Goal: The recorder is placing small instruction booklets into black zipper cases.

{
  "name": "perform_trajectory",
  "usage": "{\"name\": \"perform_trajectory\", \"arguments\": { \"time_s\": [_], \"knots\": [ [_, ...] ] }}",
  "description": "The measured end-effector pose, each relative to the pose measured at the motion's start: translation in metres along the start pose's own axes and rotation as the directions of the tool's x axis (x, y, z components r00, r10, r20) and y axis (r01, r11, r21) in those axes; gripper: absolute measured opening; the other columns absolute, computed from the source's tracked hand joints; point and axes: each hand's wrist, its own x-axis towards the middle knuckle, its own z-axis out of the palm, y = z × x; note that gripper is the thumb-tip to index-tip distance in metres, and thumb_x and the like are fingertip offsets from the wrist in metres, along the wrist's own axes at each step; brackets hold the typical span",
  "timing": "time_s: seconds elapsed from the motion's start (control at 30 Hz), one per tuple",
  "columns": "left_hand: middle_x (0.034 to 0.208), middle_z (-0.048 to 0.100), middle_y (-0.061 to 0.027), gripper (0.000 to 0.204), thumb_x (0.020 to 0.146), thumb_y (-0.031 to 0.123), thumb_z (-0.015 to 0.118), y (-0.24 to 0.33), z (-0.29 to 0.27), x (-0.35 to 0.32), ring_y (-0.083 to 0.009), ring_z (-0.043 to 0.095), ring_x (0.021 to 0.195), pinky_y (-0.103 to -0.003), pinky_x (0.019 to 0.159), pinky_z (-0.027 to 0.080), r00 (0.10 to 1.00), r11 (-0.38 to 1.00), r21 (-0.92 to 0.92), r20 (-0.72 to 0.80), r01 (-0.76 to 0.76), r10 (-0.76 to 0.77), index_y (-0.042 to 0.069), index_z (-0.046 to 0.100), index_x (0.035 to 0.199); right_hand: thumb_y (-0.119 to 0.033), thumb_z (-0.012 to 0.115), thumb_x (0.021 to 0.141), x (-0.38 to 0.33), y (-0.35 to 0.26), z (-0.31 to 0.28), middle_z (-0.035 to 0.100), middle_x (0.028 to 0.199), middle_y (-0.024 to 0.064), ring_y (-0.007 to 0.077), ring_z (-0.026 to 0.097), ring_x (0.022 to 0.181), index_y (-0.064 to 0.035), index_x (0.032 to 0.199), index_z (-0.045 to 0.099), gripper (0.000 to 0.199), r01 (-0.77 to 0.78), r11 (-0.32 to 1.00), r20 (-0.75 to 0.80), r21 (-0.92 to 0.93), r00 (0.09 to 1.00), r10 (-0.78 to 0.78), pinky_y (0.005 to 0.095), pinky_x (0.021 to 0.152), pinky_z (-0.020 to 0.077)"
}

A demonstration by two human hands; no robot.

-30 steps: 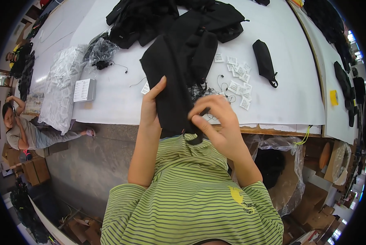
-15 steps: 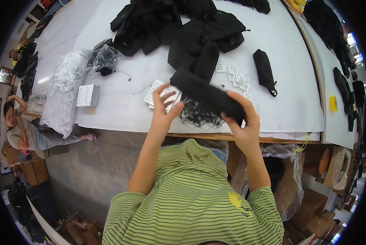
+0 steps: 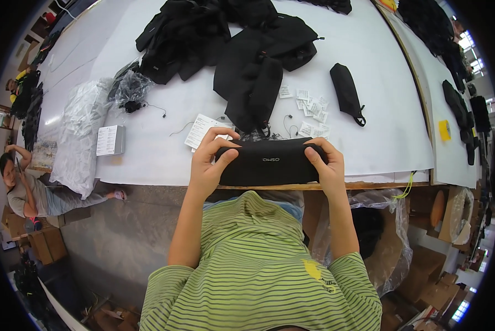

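A long black fabric pouch is stretched level between my two hands, just above the table's front edge. My left hand grips its left end, thumb in front and fingers behind. At the right end, my right hand pinches it the same way. White printed cards lie behind my left hand. The tangle of black cords on the table is mostly hidden behind the pouch. Small white tags are scattered beyond my right hand, and another black pouch with a loop lies farther right.
A heap of black pouches covers the table's far middle. On the left are a clear plastic bag of white items, a stack of white cards and a crumpled plastic bag. A co-worker sits at far left. Cardboard boxes stand below right.
The pouch has swung from a slant to level and come nearer to me. My left hand, apart from it before, now grips its left end.
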Motion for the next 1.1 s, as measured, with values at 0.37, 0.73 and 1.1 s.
{"name": "perform_trajectory", "arguments": {
  "time_s": [0.37,0.73,1.1],
  "knots": [
    [0.121,0.055,-0.021,0.052,0.097,0.047,0.044,0.164,0.056,-0.015,-0.0316,0.055,0.104,-0.045,0.093,0.04,0.676,0.339,-0.877,0.478,0.339,0.561,0.0,0.062,0.11,0.002,0.06,0.081,0.12,0.04,-0.149,0.063,0.103,0.0085,0.0228,0.059,0.098,-0.0073,0.107,0.065,0.028,0.232,0.516,-0.293,-0.824,0.605,-0.74,0.03,0.086,0.0447],
    [0.126,0.048,-0.0289,0.062,0.102,0.038,0.026,0.171,0.063,-0.001,-0.0344,0.051,0.113,-0.04,0.098,0.04,0.501,0.263,-0.939,0.342,0.223,0.795,-0.015,0.048,0.125,-0.003,0.058,0.077,0.121,0.097,-0.183,0.059,0.117,0.0083,0.0252,0.055,0.106,-0.0113,0.095,0.068,0.023,0.076,0.628,-0.295,-0.774,0.835,-0.464,0.0325,0.09,0.044],
    [0.133,0.053,-0.0157,0.05,0.102,0.034,0.03,0.178,-0.045,-0.015,-0.0345,0.047,0.125,-0.038,0.106,0.032,0.392,0.184,-0.943,0.064,-0.276,0.918,0.0,0.058,0.124,-0.015,0.07,0.075,0.109,0.074,-0.053,0.056,0.097,0.0061,0.0261,0.053,0.097,-0.0169,0.084,0.07,0.009,0.163,0.529,0.0,-0.833,0.956,-0.295,0.0368,0.084,0.0429]
  ]
}}
